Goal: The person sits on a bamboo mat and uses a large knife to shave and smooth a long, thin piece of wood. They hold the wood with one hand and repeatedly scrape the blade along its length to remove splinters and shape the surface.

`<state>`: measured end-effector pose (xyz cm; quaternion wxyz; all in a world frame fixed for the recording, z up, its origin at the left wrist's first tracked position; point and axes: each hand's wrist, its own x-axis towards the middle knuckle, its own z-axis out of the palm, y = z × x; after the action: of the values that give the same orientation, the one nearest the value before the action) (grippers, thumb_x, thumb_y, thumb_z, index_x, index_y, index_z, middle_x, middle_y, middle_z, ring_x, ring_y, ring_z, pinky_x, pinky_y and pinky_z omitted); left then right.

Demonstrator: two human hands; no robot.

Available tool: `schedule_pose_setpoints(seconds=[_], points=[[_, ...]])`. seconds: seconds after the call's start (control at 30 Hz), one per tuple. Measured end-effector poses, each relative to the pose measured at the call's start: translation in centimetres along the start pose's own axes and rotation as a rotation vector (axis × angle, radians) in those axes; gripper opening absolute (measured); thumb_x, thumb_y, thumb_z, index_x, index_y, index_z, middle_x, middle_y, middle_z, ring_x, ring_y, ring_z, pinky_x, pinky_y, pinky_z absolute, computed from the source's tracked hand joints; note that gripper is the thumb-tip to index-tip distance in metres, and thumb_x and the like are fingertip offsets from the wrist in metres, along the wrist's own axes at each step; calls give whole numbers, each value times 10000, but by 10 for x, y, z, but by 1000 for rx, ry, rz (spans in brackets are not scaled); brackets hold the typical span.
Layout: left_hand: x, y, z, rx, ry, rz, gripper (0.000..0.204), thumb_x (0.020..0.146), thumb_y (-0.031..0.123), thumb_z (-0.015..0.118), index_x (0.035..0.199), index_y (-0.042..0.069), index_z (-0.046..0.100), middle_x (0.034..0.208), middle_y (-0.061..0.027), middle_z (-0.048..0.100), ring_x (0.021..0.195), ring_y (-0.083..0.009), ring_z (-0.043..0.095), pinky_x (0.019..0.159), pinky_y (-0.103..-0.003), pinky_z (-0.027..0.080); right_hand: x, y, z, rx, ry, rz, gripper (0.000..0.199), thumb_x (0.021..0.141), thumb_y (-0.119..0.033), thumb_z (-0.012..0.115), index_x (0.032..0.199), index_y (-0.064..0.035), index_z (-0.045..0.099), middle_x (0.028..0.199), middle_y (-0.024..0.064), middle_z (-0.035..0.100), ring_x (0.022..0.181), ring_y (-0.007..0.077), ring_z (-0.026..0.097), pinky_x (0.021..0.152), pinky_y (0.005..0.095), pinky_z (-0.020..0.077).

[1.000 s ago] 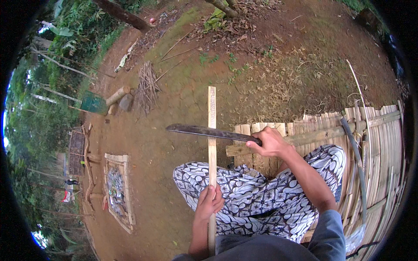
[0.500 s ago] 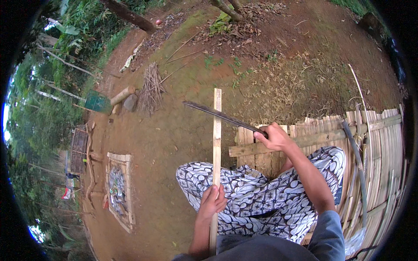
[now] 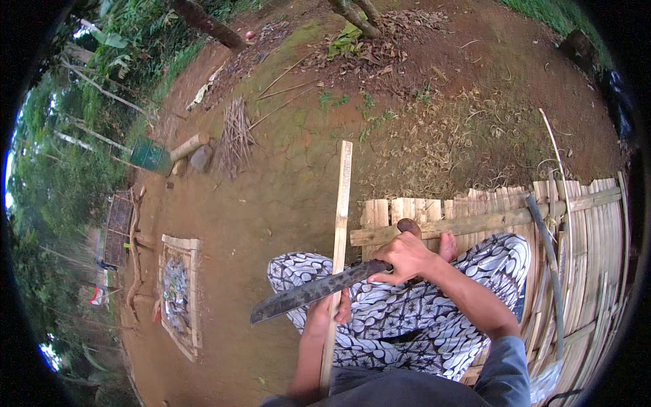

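My left hand (image 3: 324, 313) is closed around a long pale strip of split bamboo (image 3: 342, 203), which stands up and away from my lap. In my right hand (image 3: 405, 256) is a machete (image 3: 319, 292), its brown wooden handle end showing above my fist. The broad dark blade slants down to the left. It crosses over the strip just above my left hand and partly hides that hand's fingers. Whether the blade touches the strip I cannot tell. Beneath both hands are my crossed legs in patterned black-and-white cloth (image 3: 400, 332).
I sit on a bamboo-slat platform (image 3: 590, 230) with a crosswise pole (image 3: 468, 224). A grey pipe-like rod (image 3: 553, 261) lies at the right. Curly shavings (image 3: 447, 142) litter the ground ahead. Leftward are a bundle of sticks (image 3: 236, 136), a green container (image 3: 150, 156) and a framed bed of debris (image 3: 196, 292).
My right hand has brought the machete down and nearer to me along the strip, turning the blade's flat side into view. The strip's far end has tilted slightly right.
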<state>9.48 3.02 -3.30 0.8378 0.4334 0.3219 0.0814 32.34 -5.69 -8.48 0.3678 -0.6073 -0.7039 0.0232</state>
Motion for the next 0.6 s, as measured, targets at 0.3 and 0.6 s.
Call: schedule_pose_setpoints(seconds=[0.3, 0.6], points=[[2, 4, 4, -163, -134, -51, 367, 976, 380, 300, 985, 41, 439, 565, 42, 295, 387, -47, 267, 355, -201, 259, -2, 15, 9, 52, 102, 94, 572, 679, -586, 646, 770, -22, 641, 637, 116, 612, 583, 298, 601, 575, 384, 458], [0, 3, 8, -94, -110, -13, 405, 972, 414, 290, 968, 37, 438, 565, 38, 308, 389, -47, 268, 362, -197, 259, -3, 18, -2, -11, 18, 186, 581, 686, -604, 631, 824, -41, 657, 663, 123, 622, 627, 295, 622, 553, 363, 475]])
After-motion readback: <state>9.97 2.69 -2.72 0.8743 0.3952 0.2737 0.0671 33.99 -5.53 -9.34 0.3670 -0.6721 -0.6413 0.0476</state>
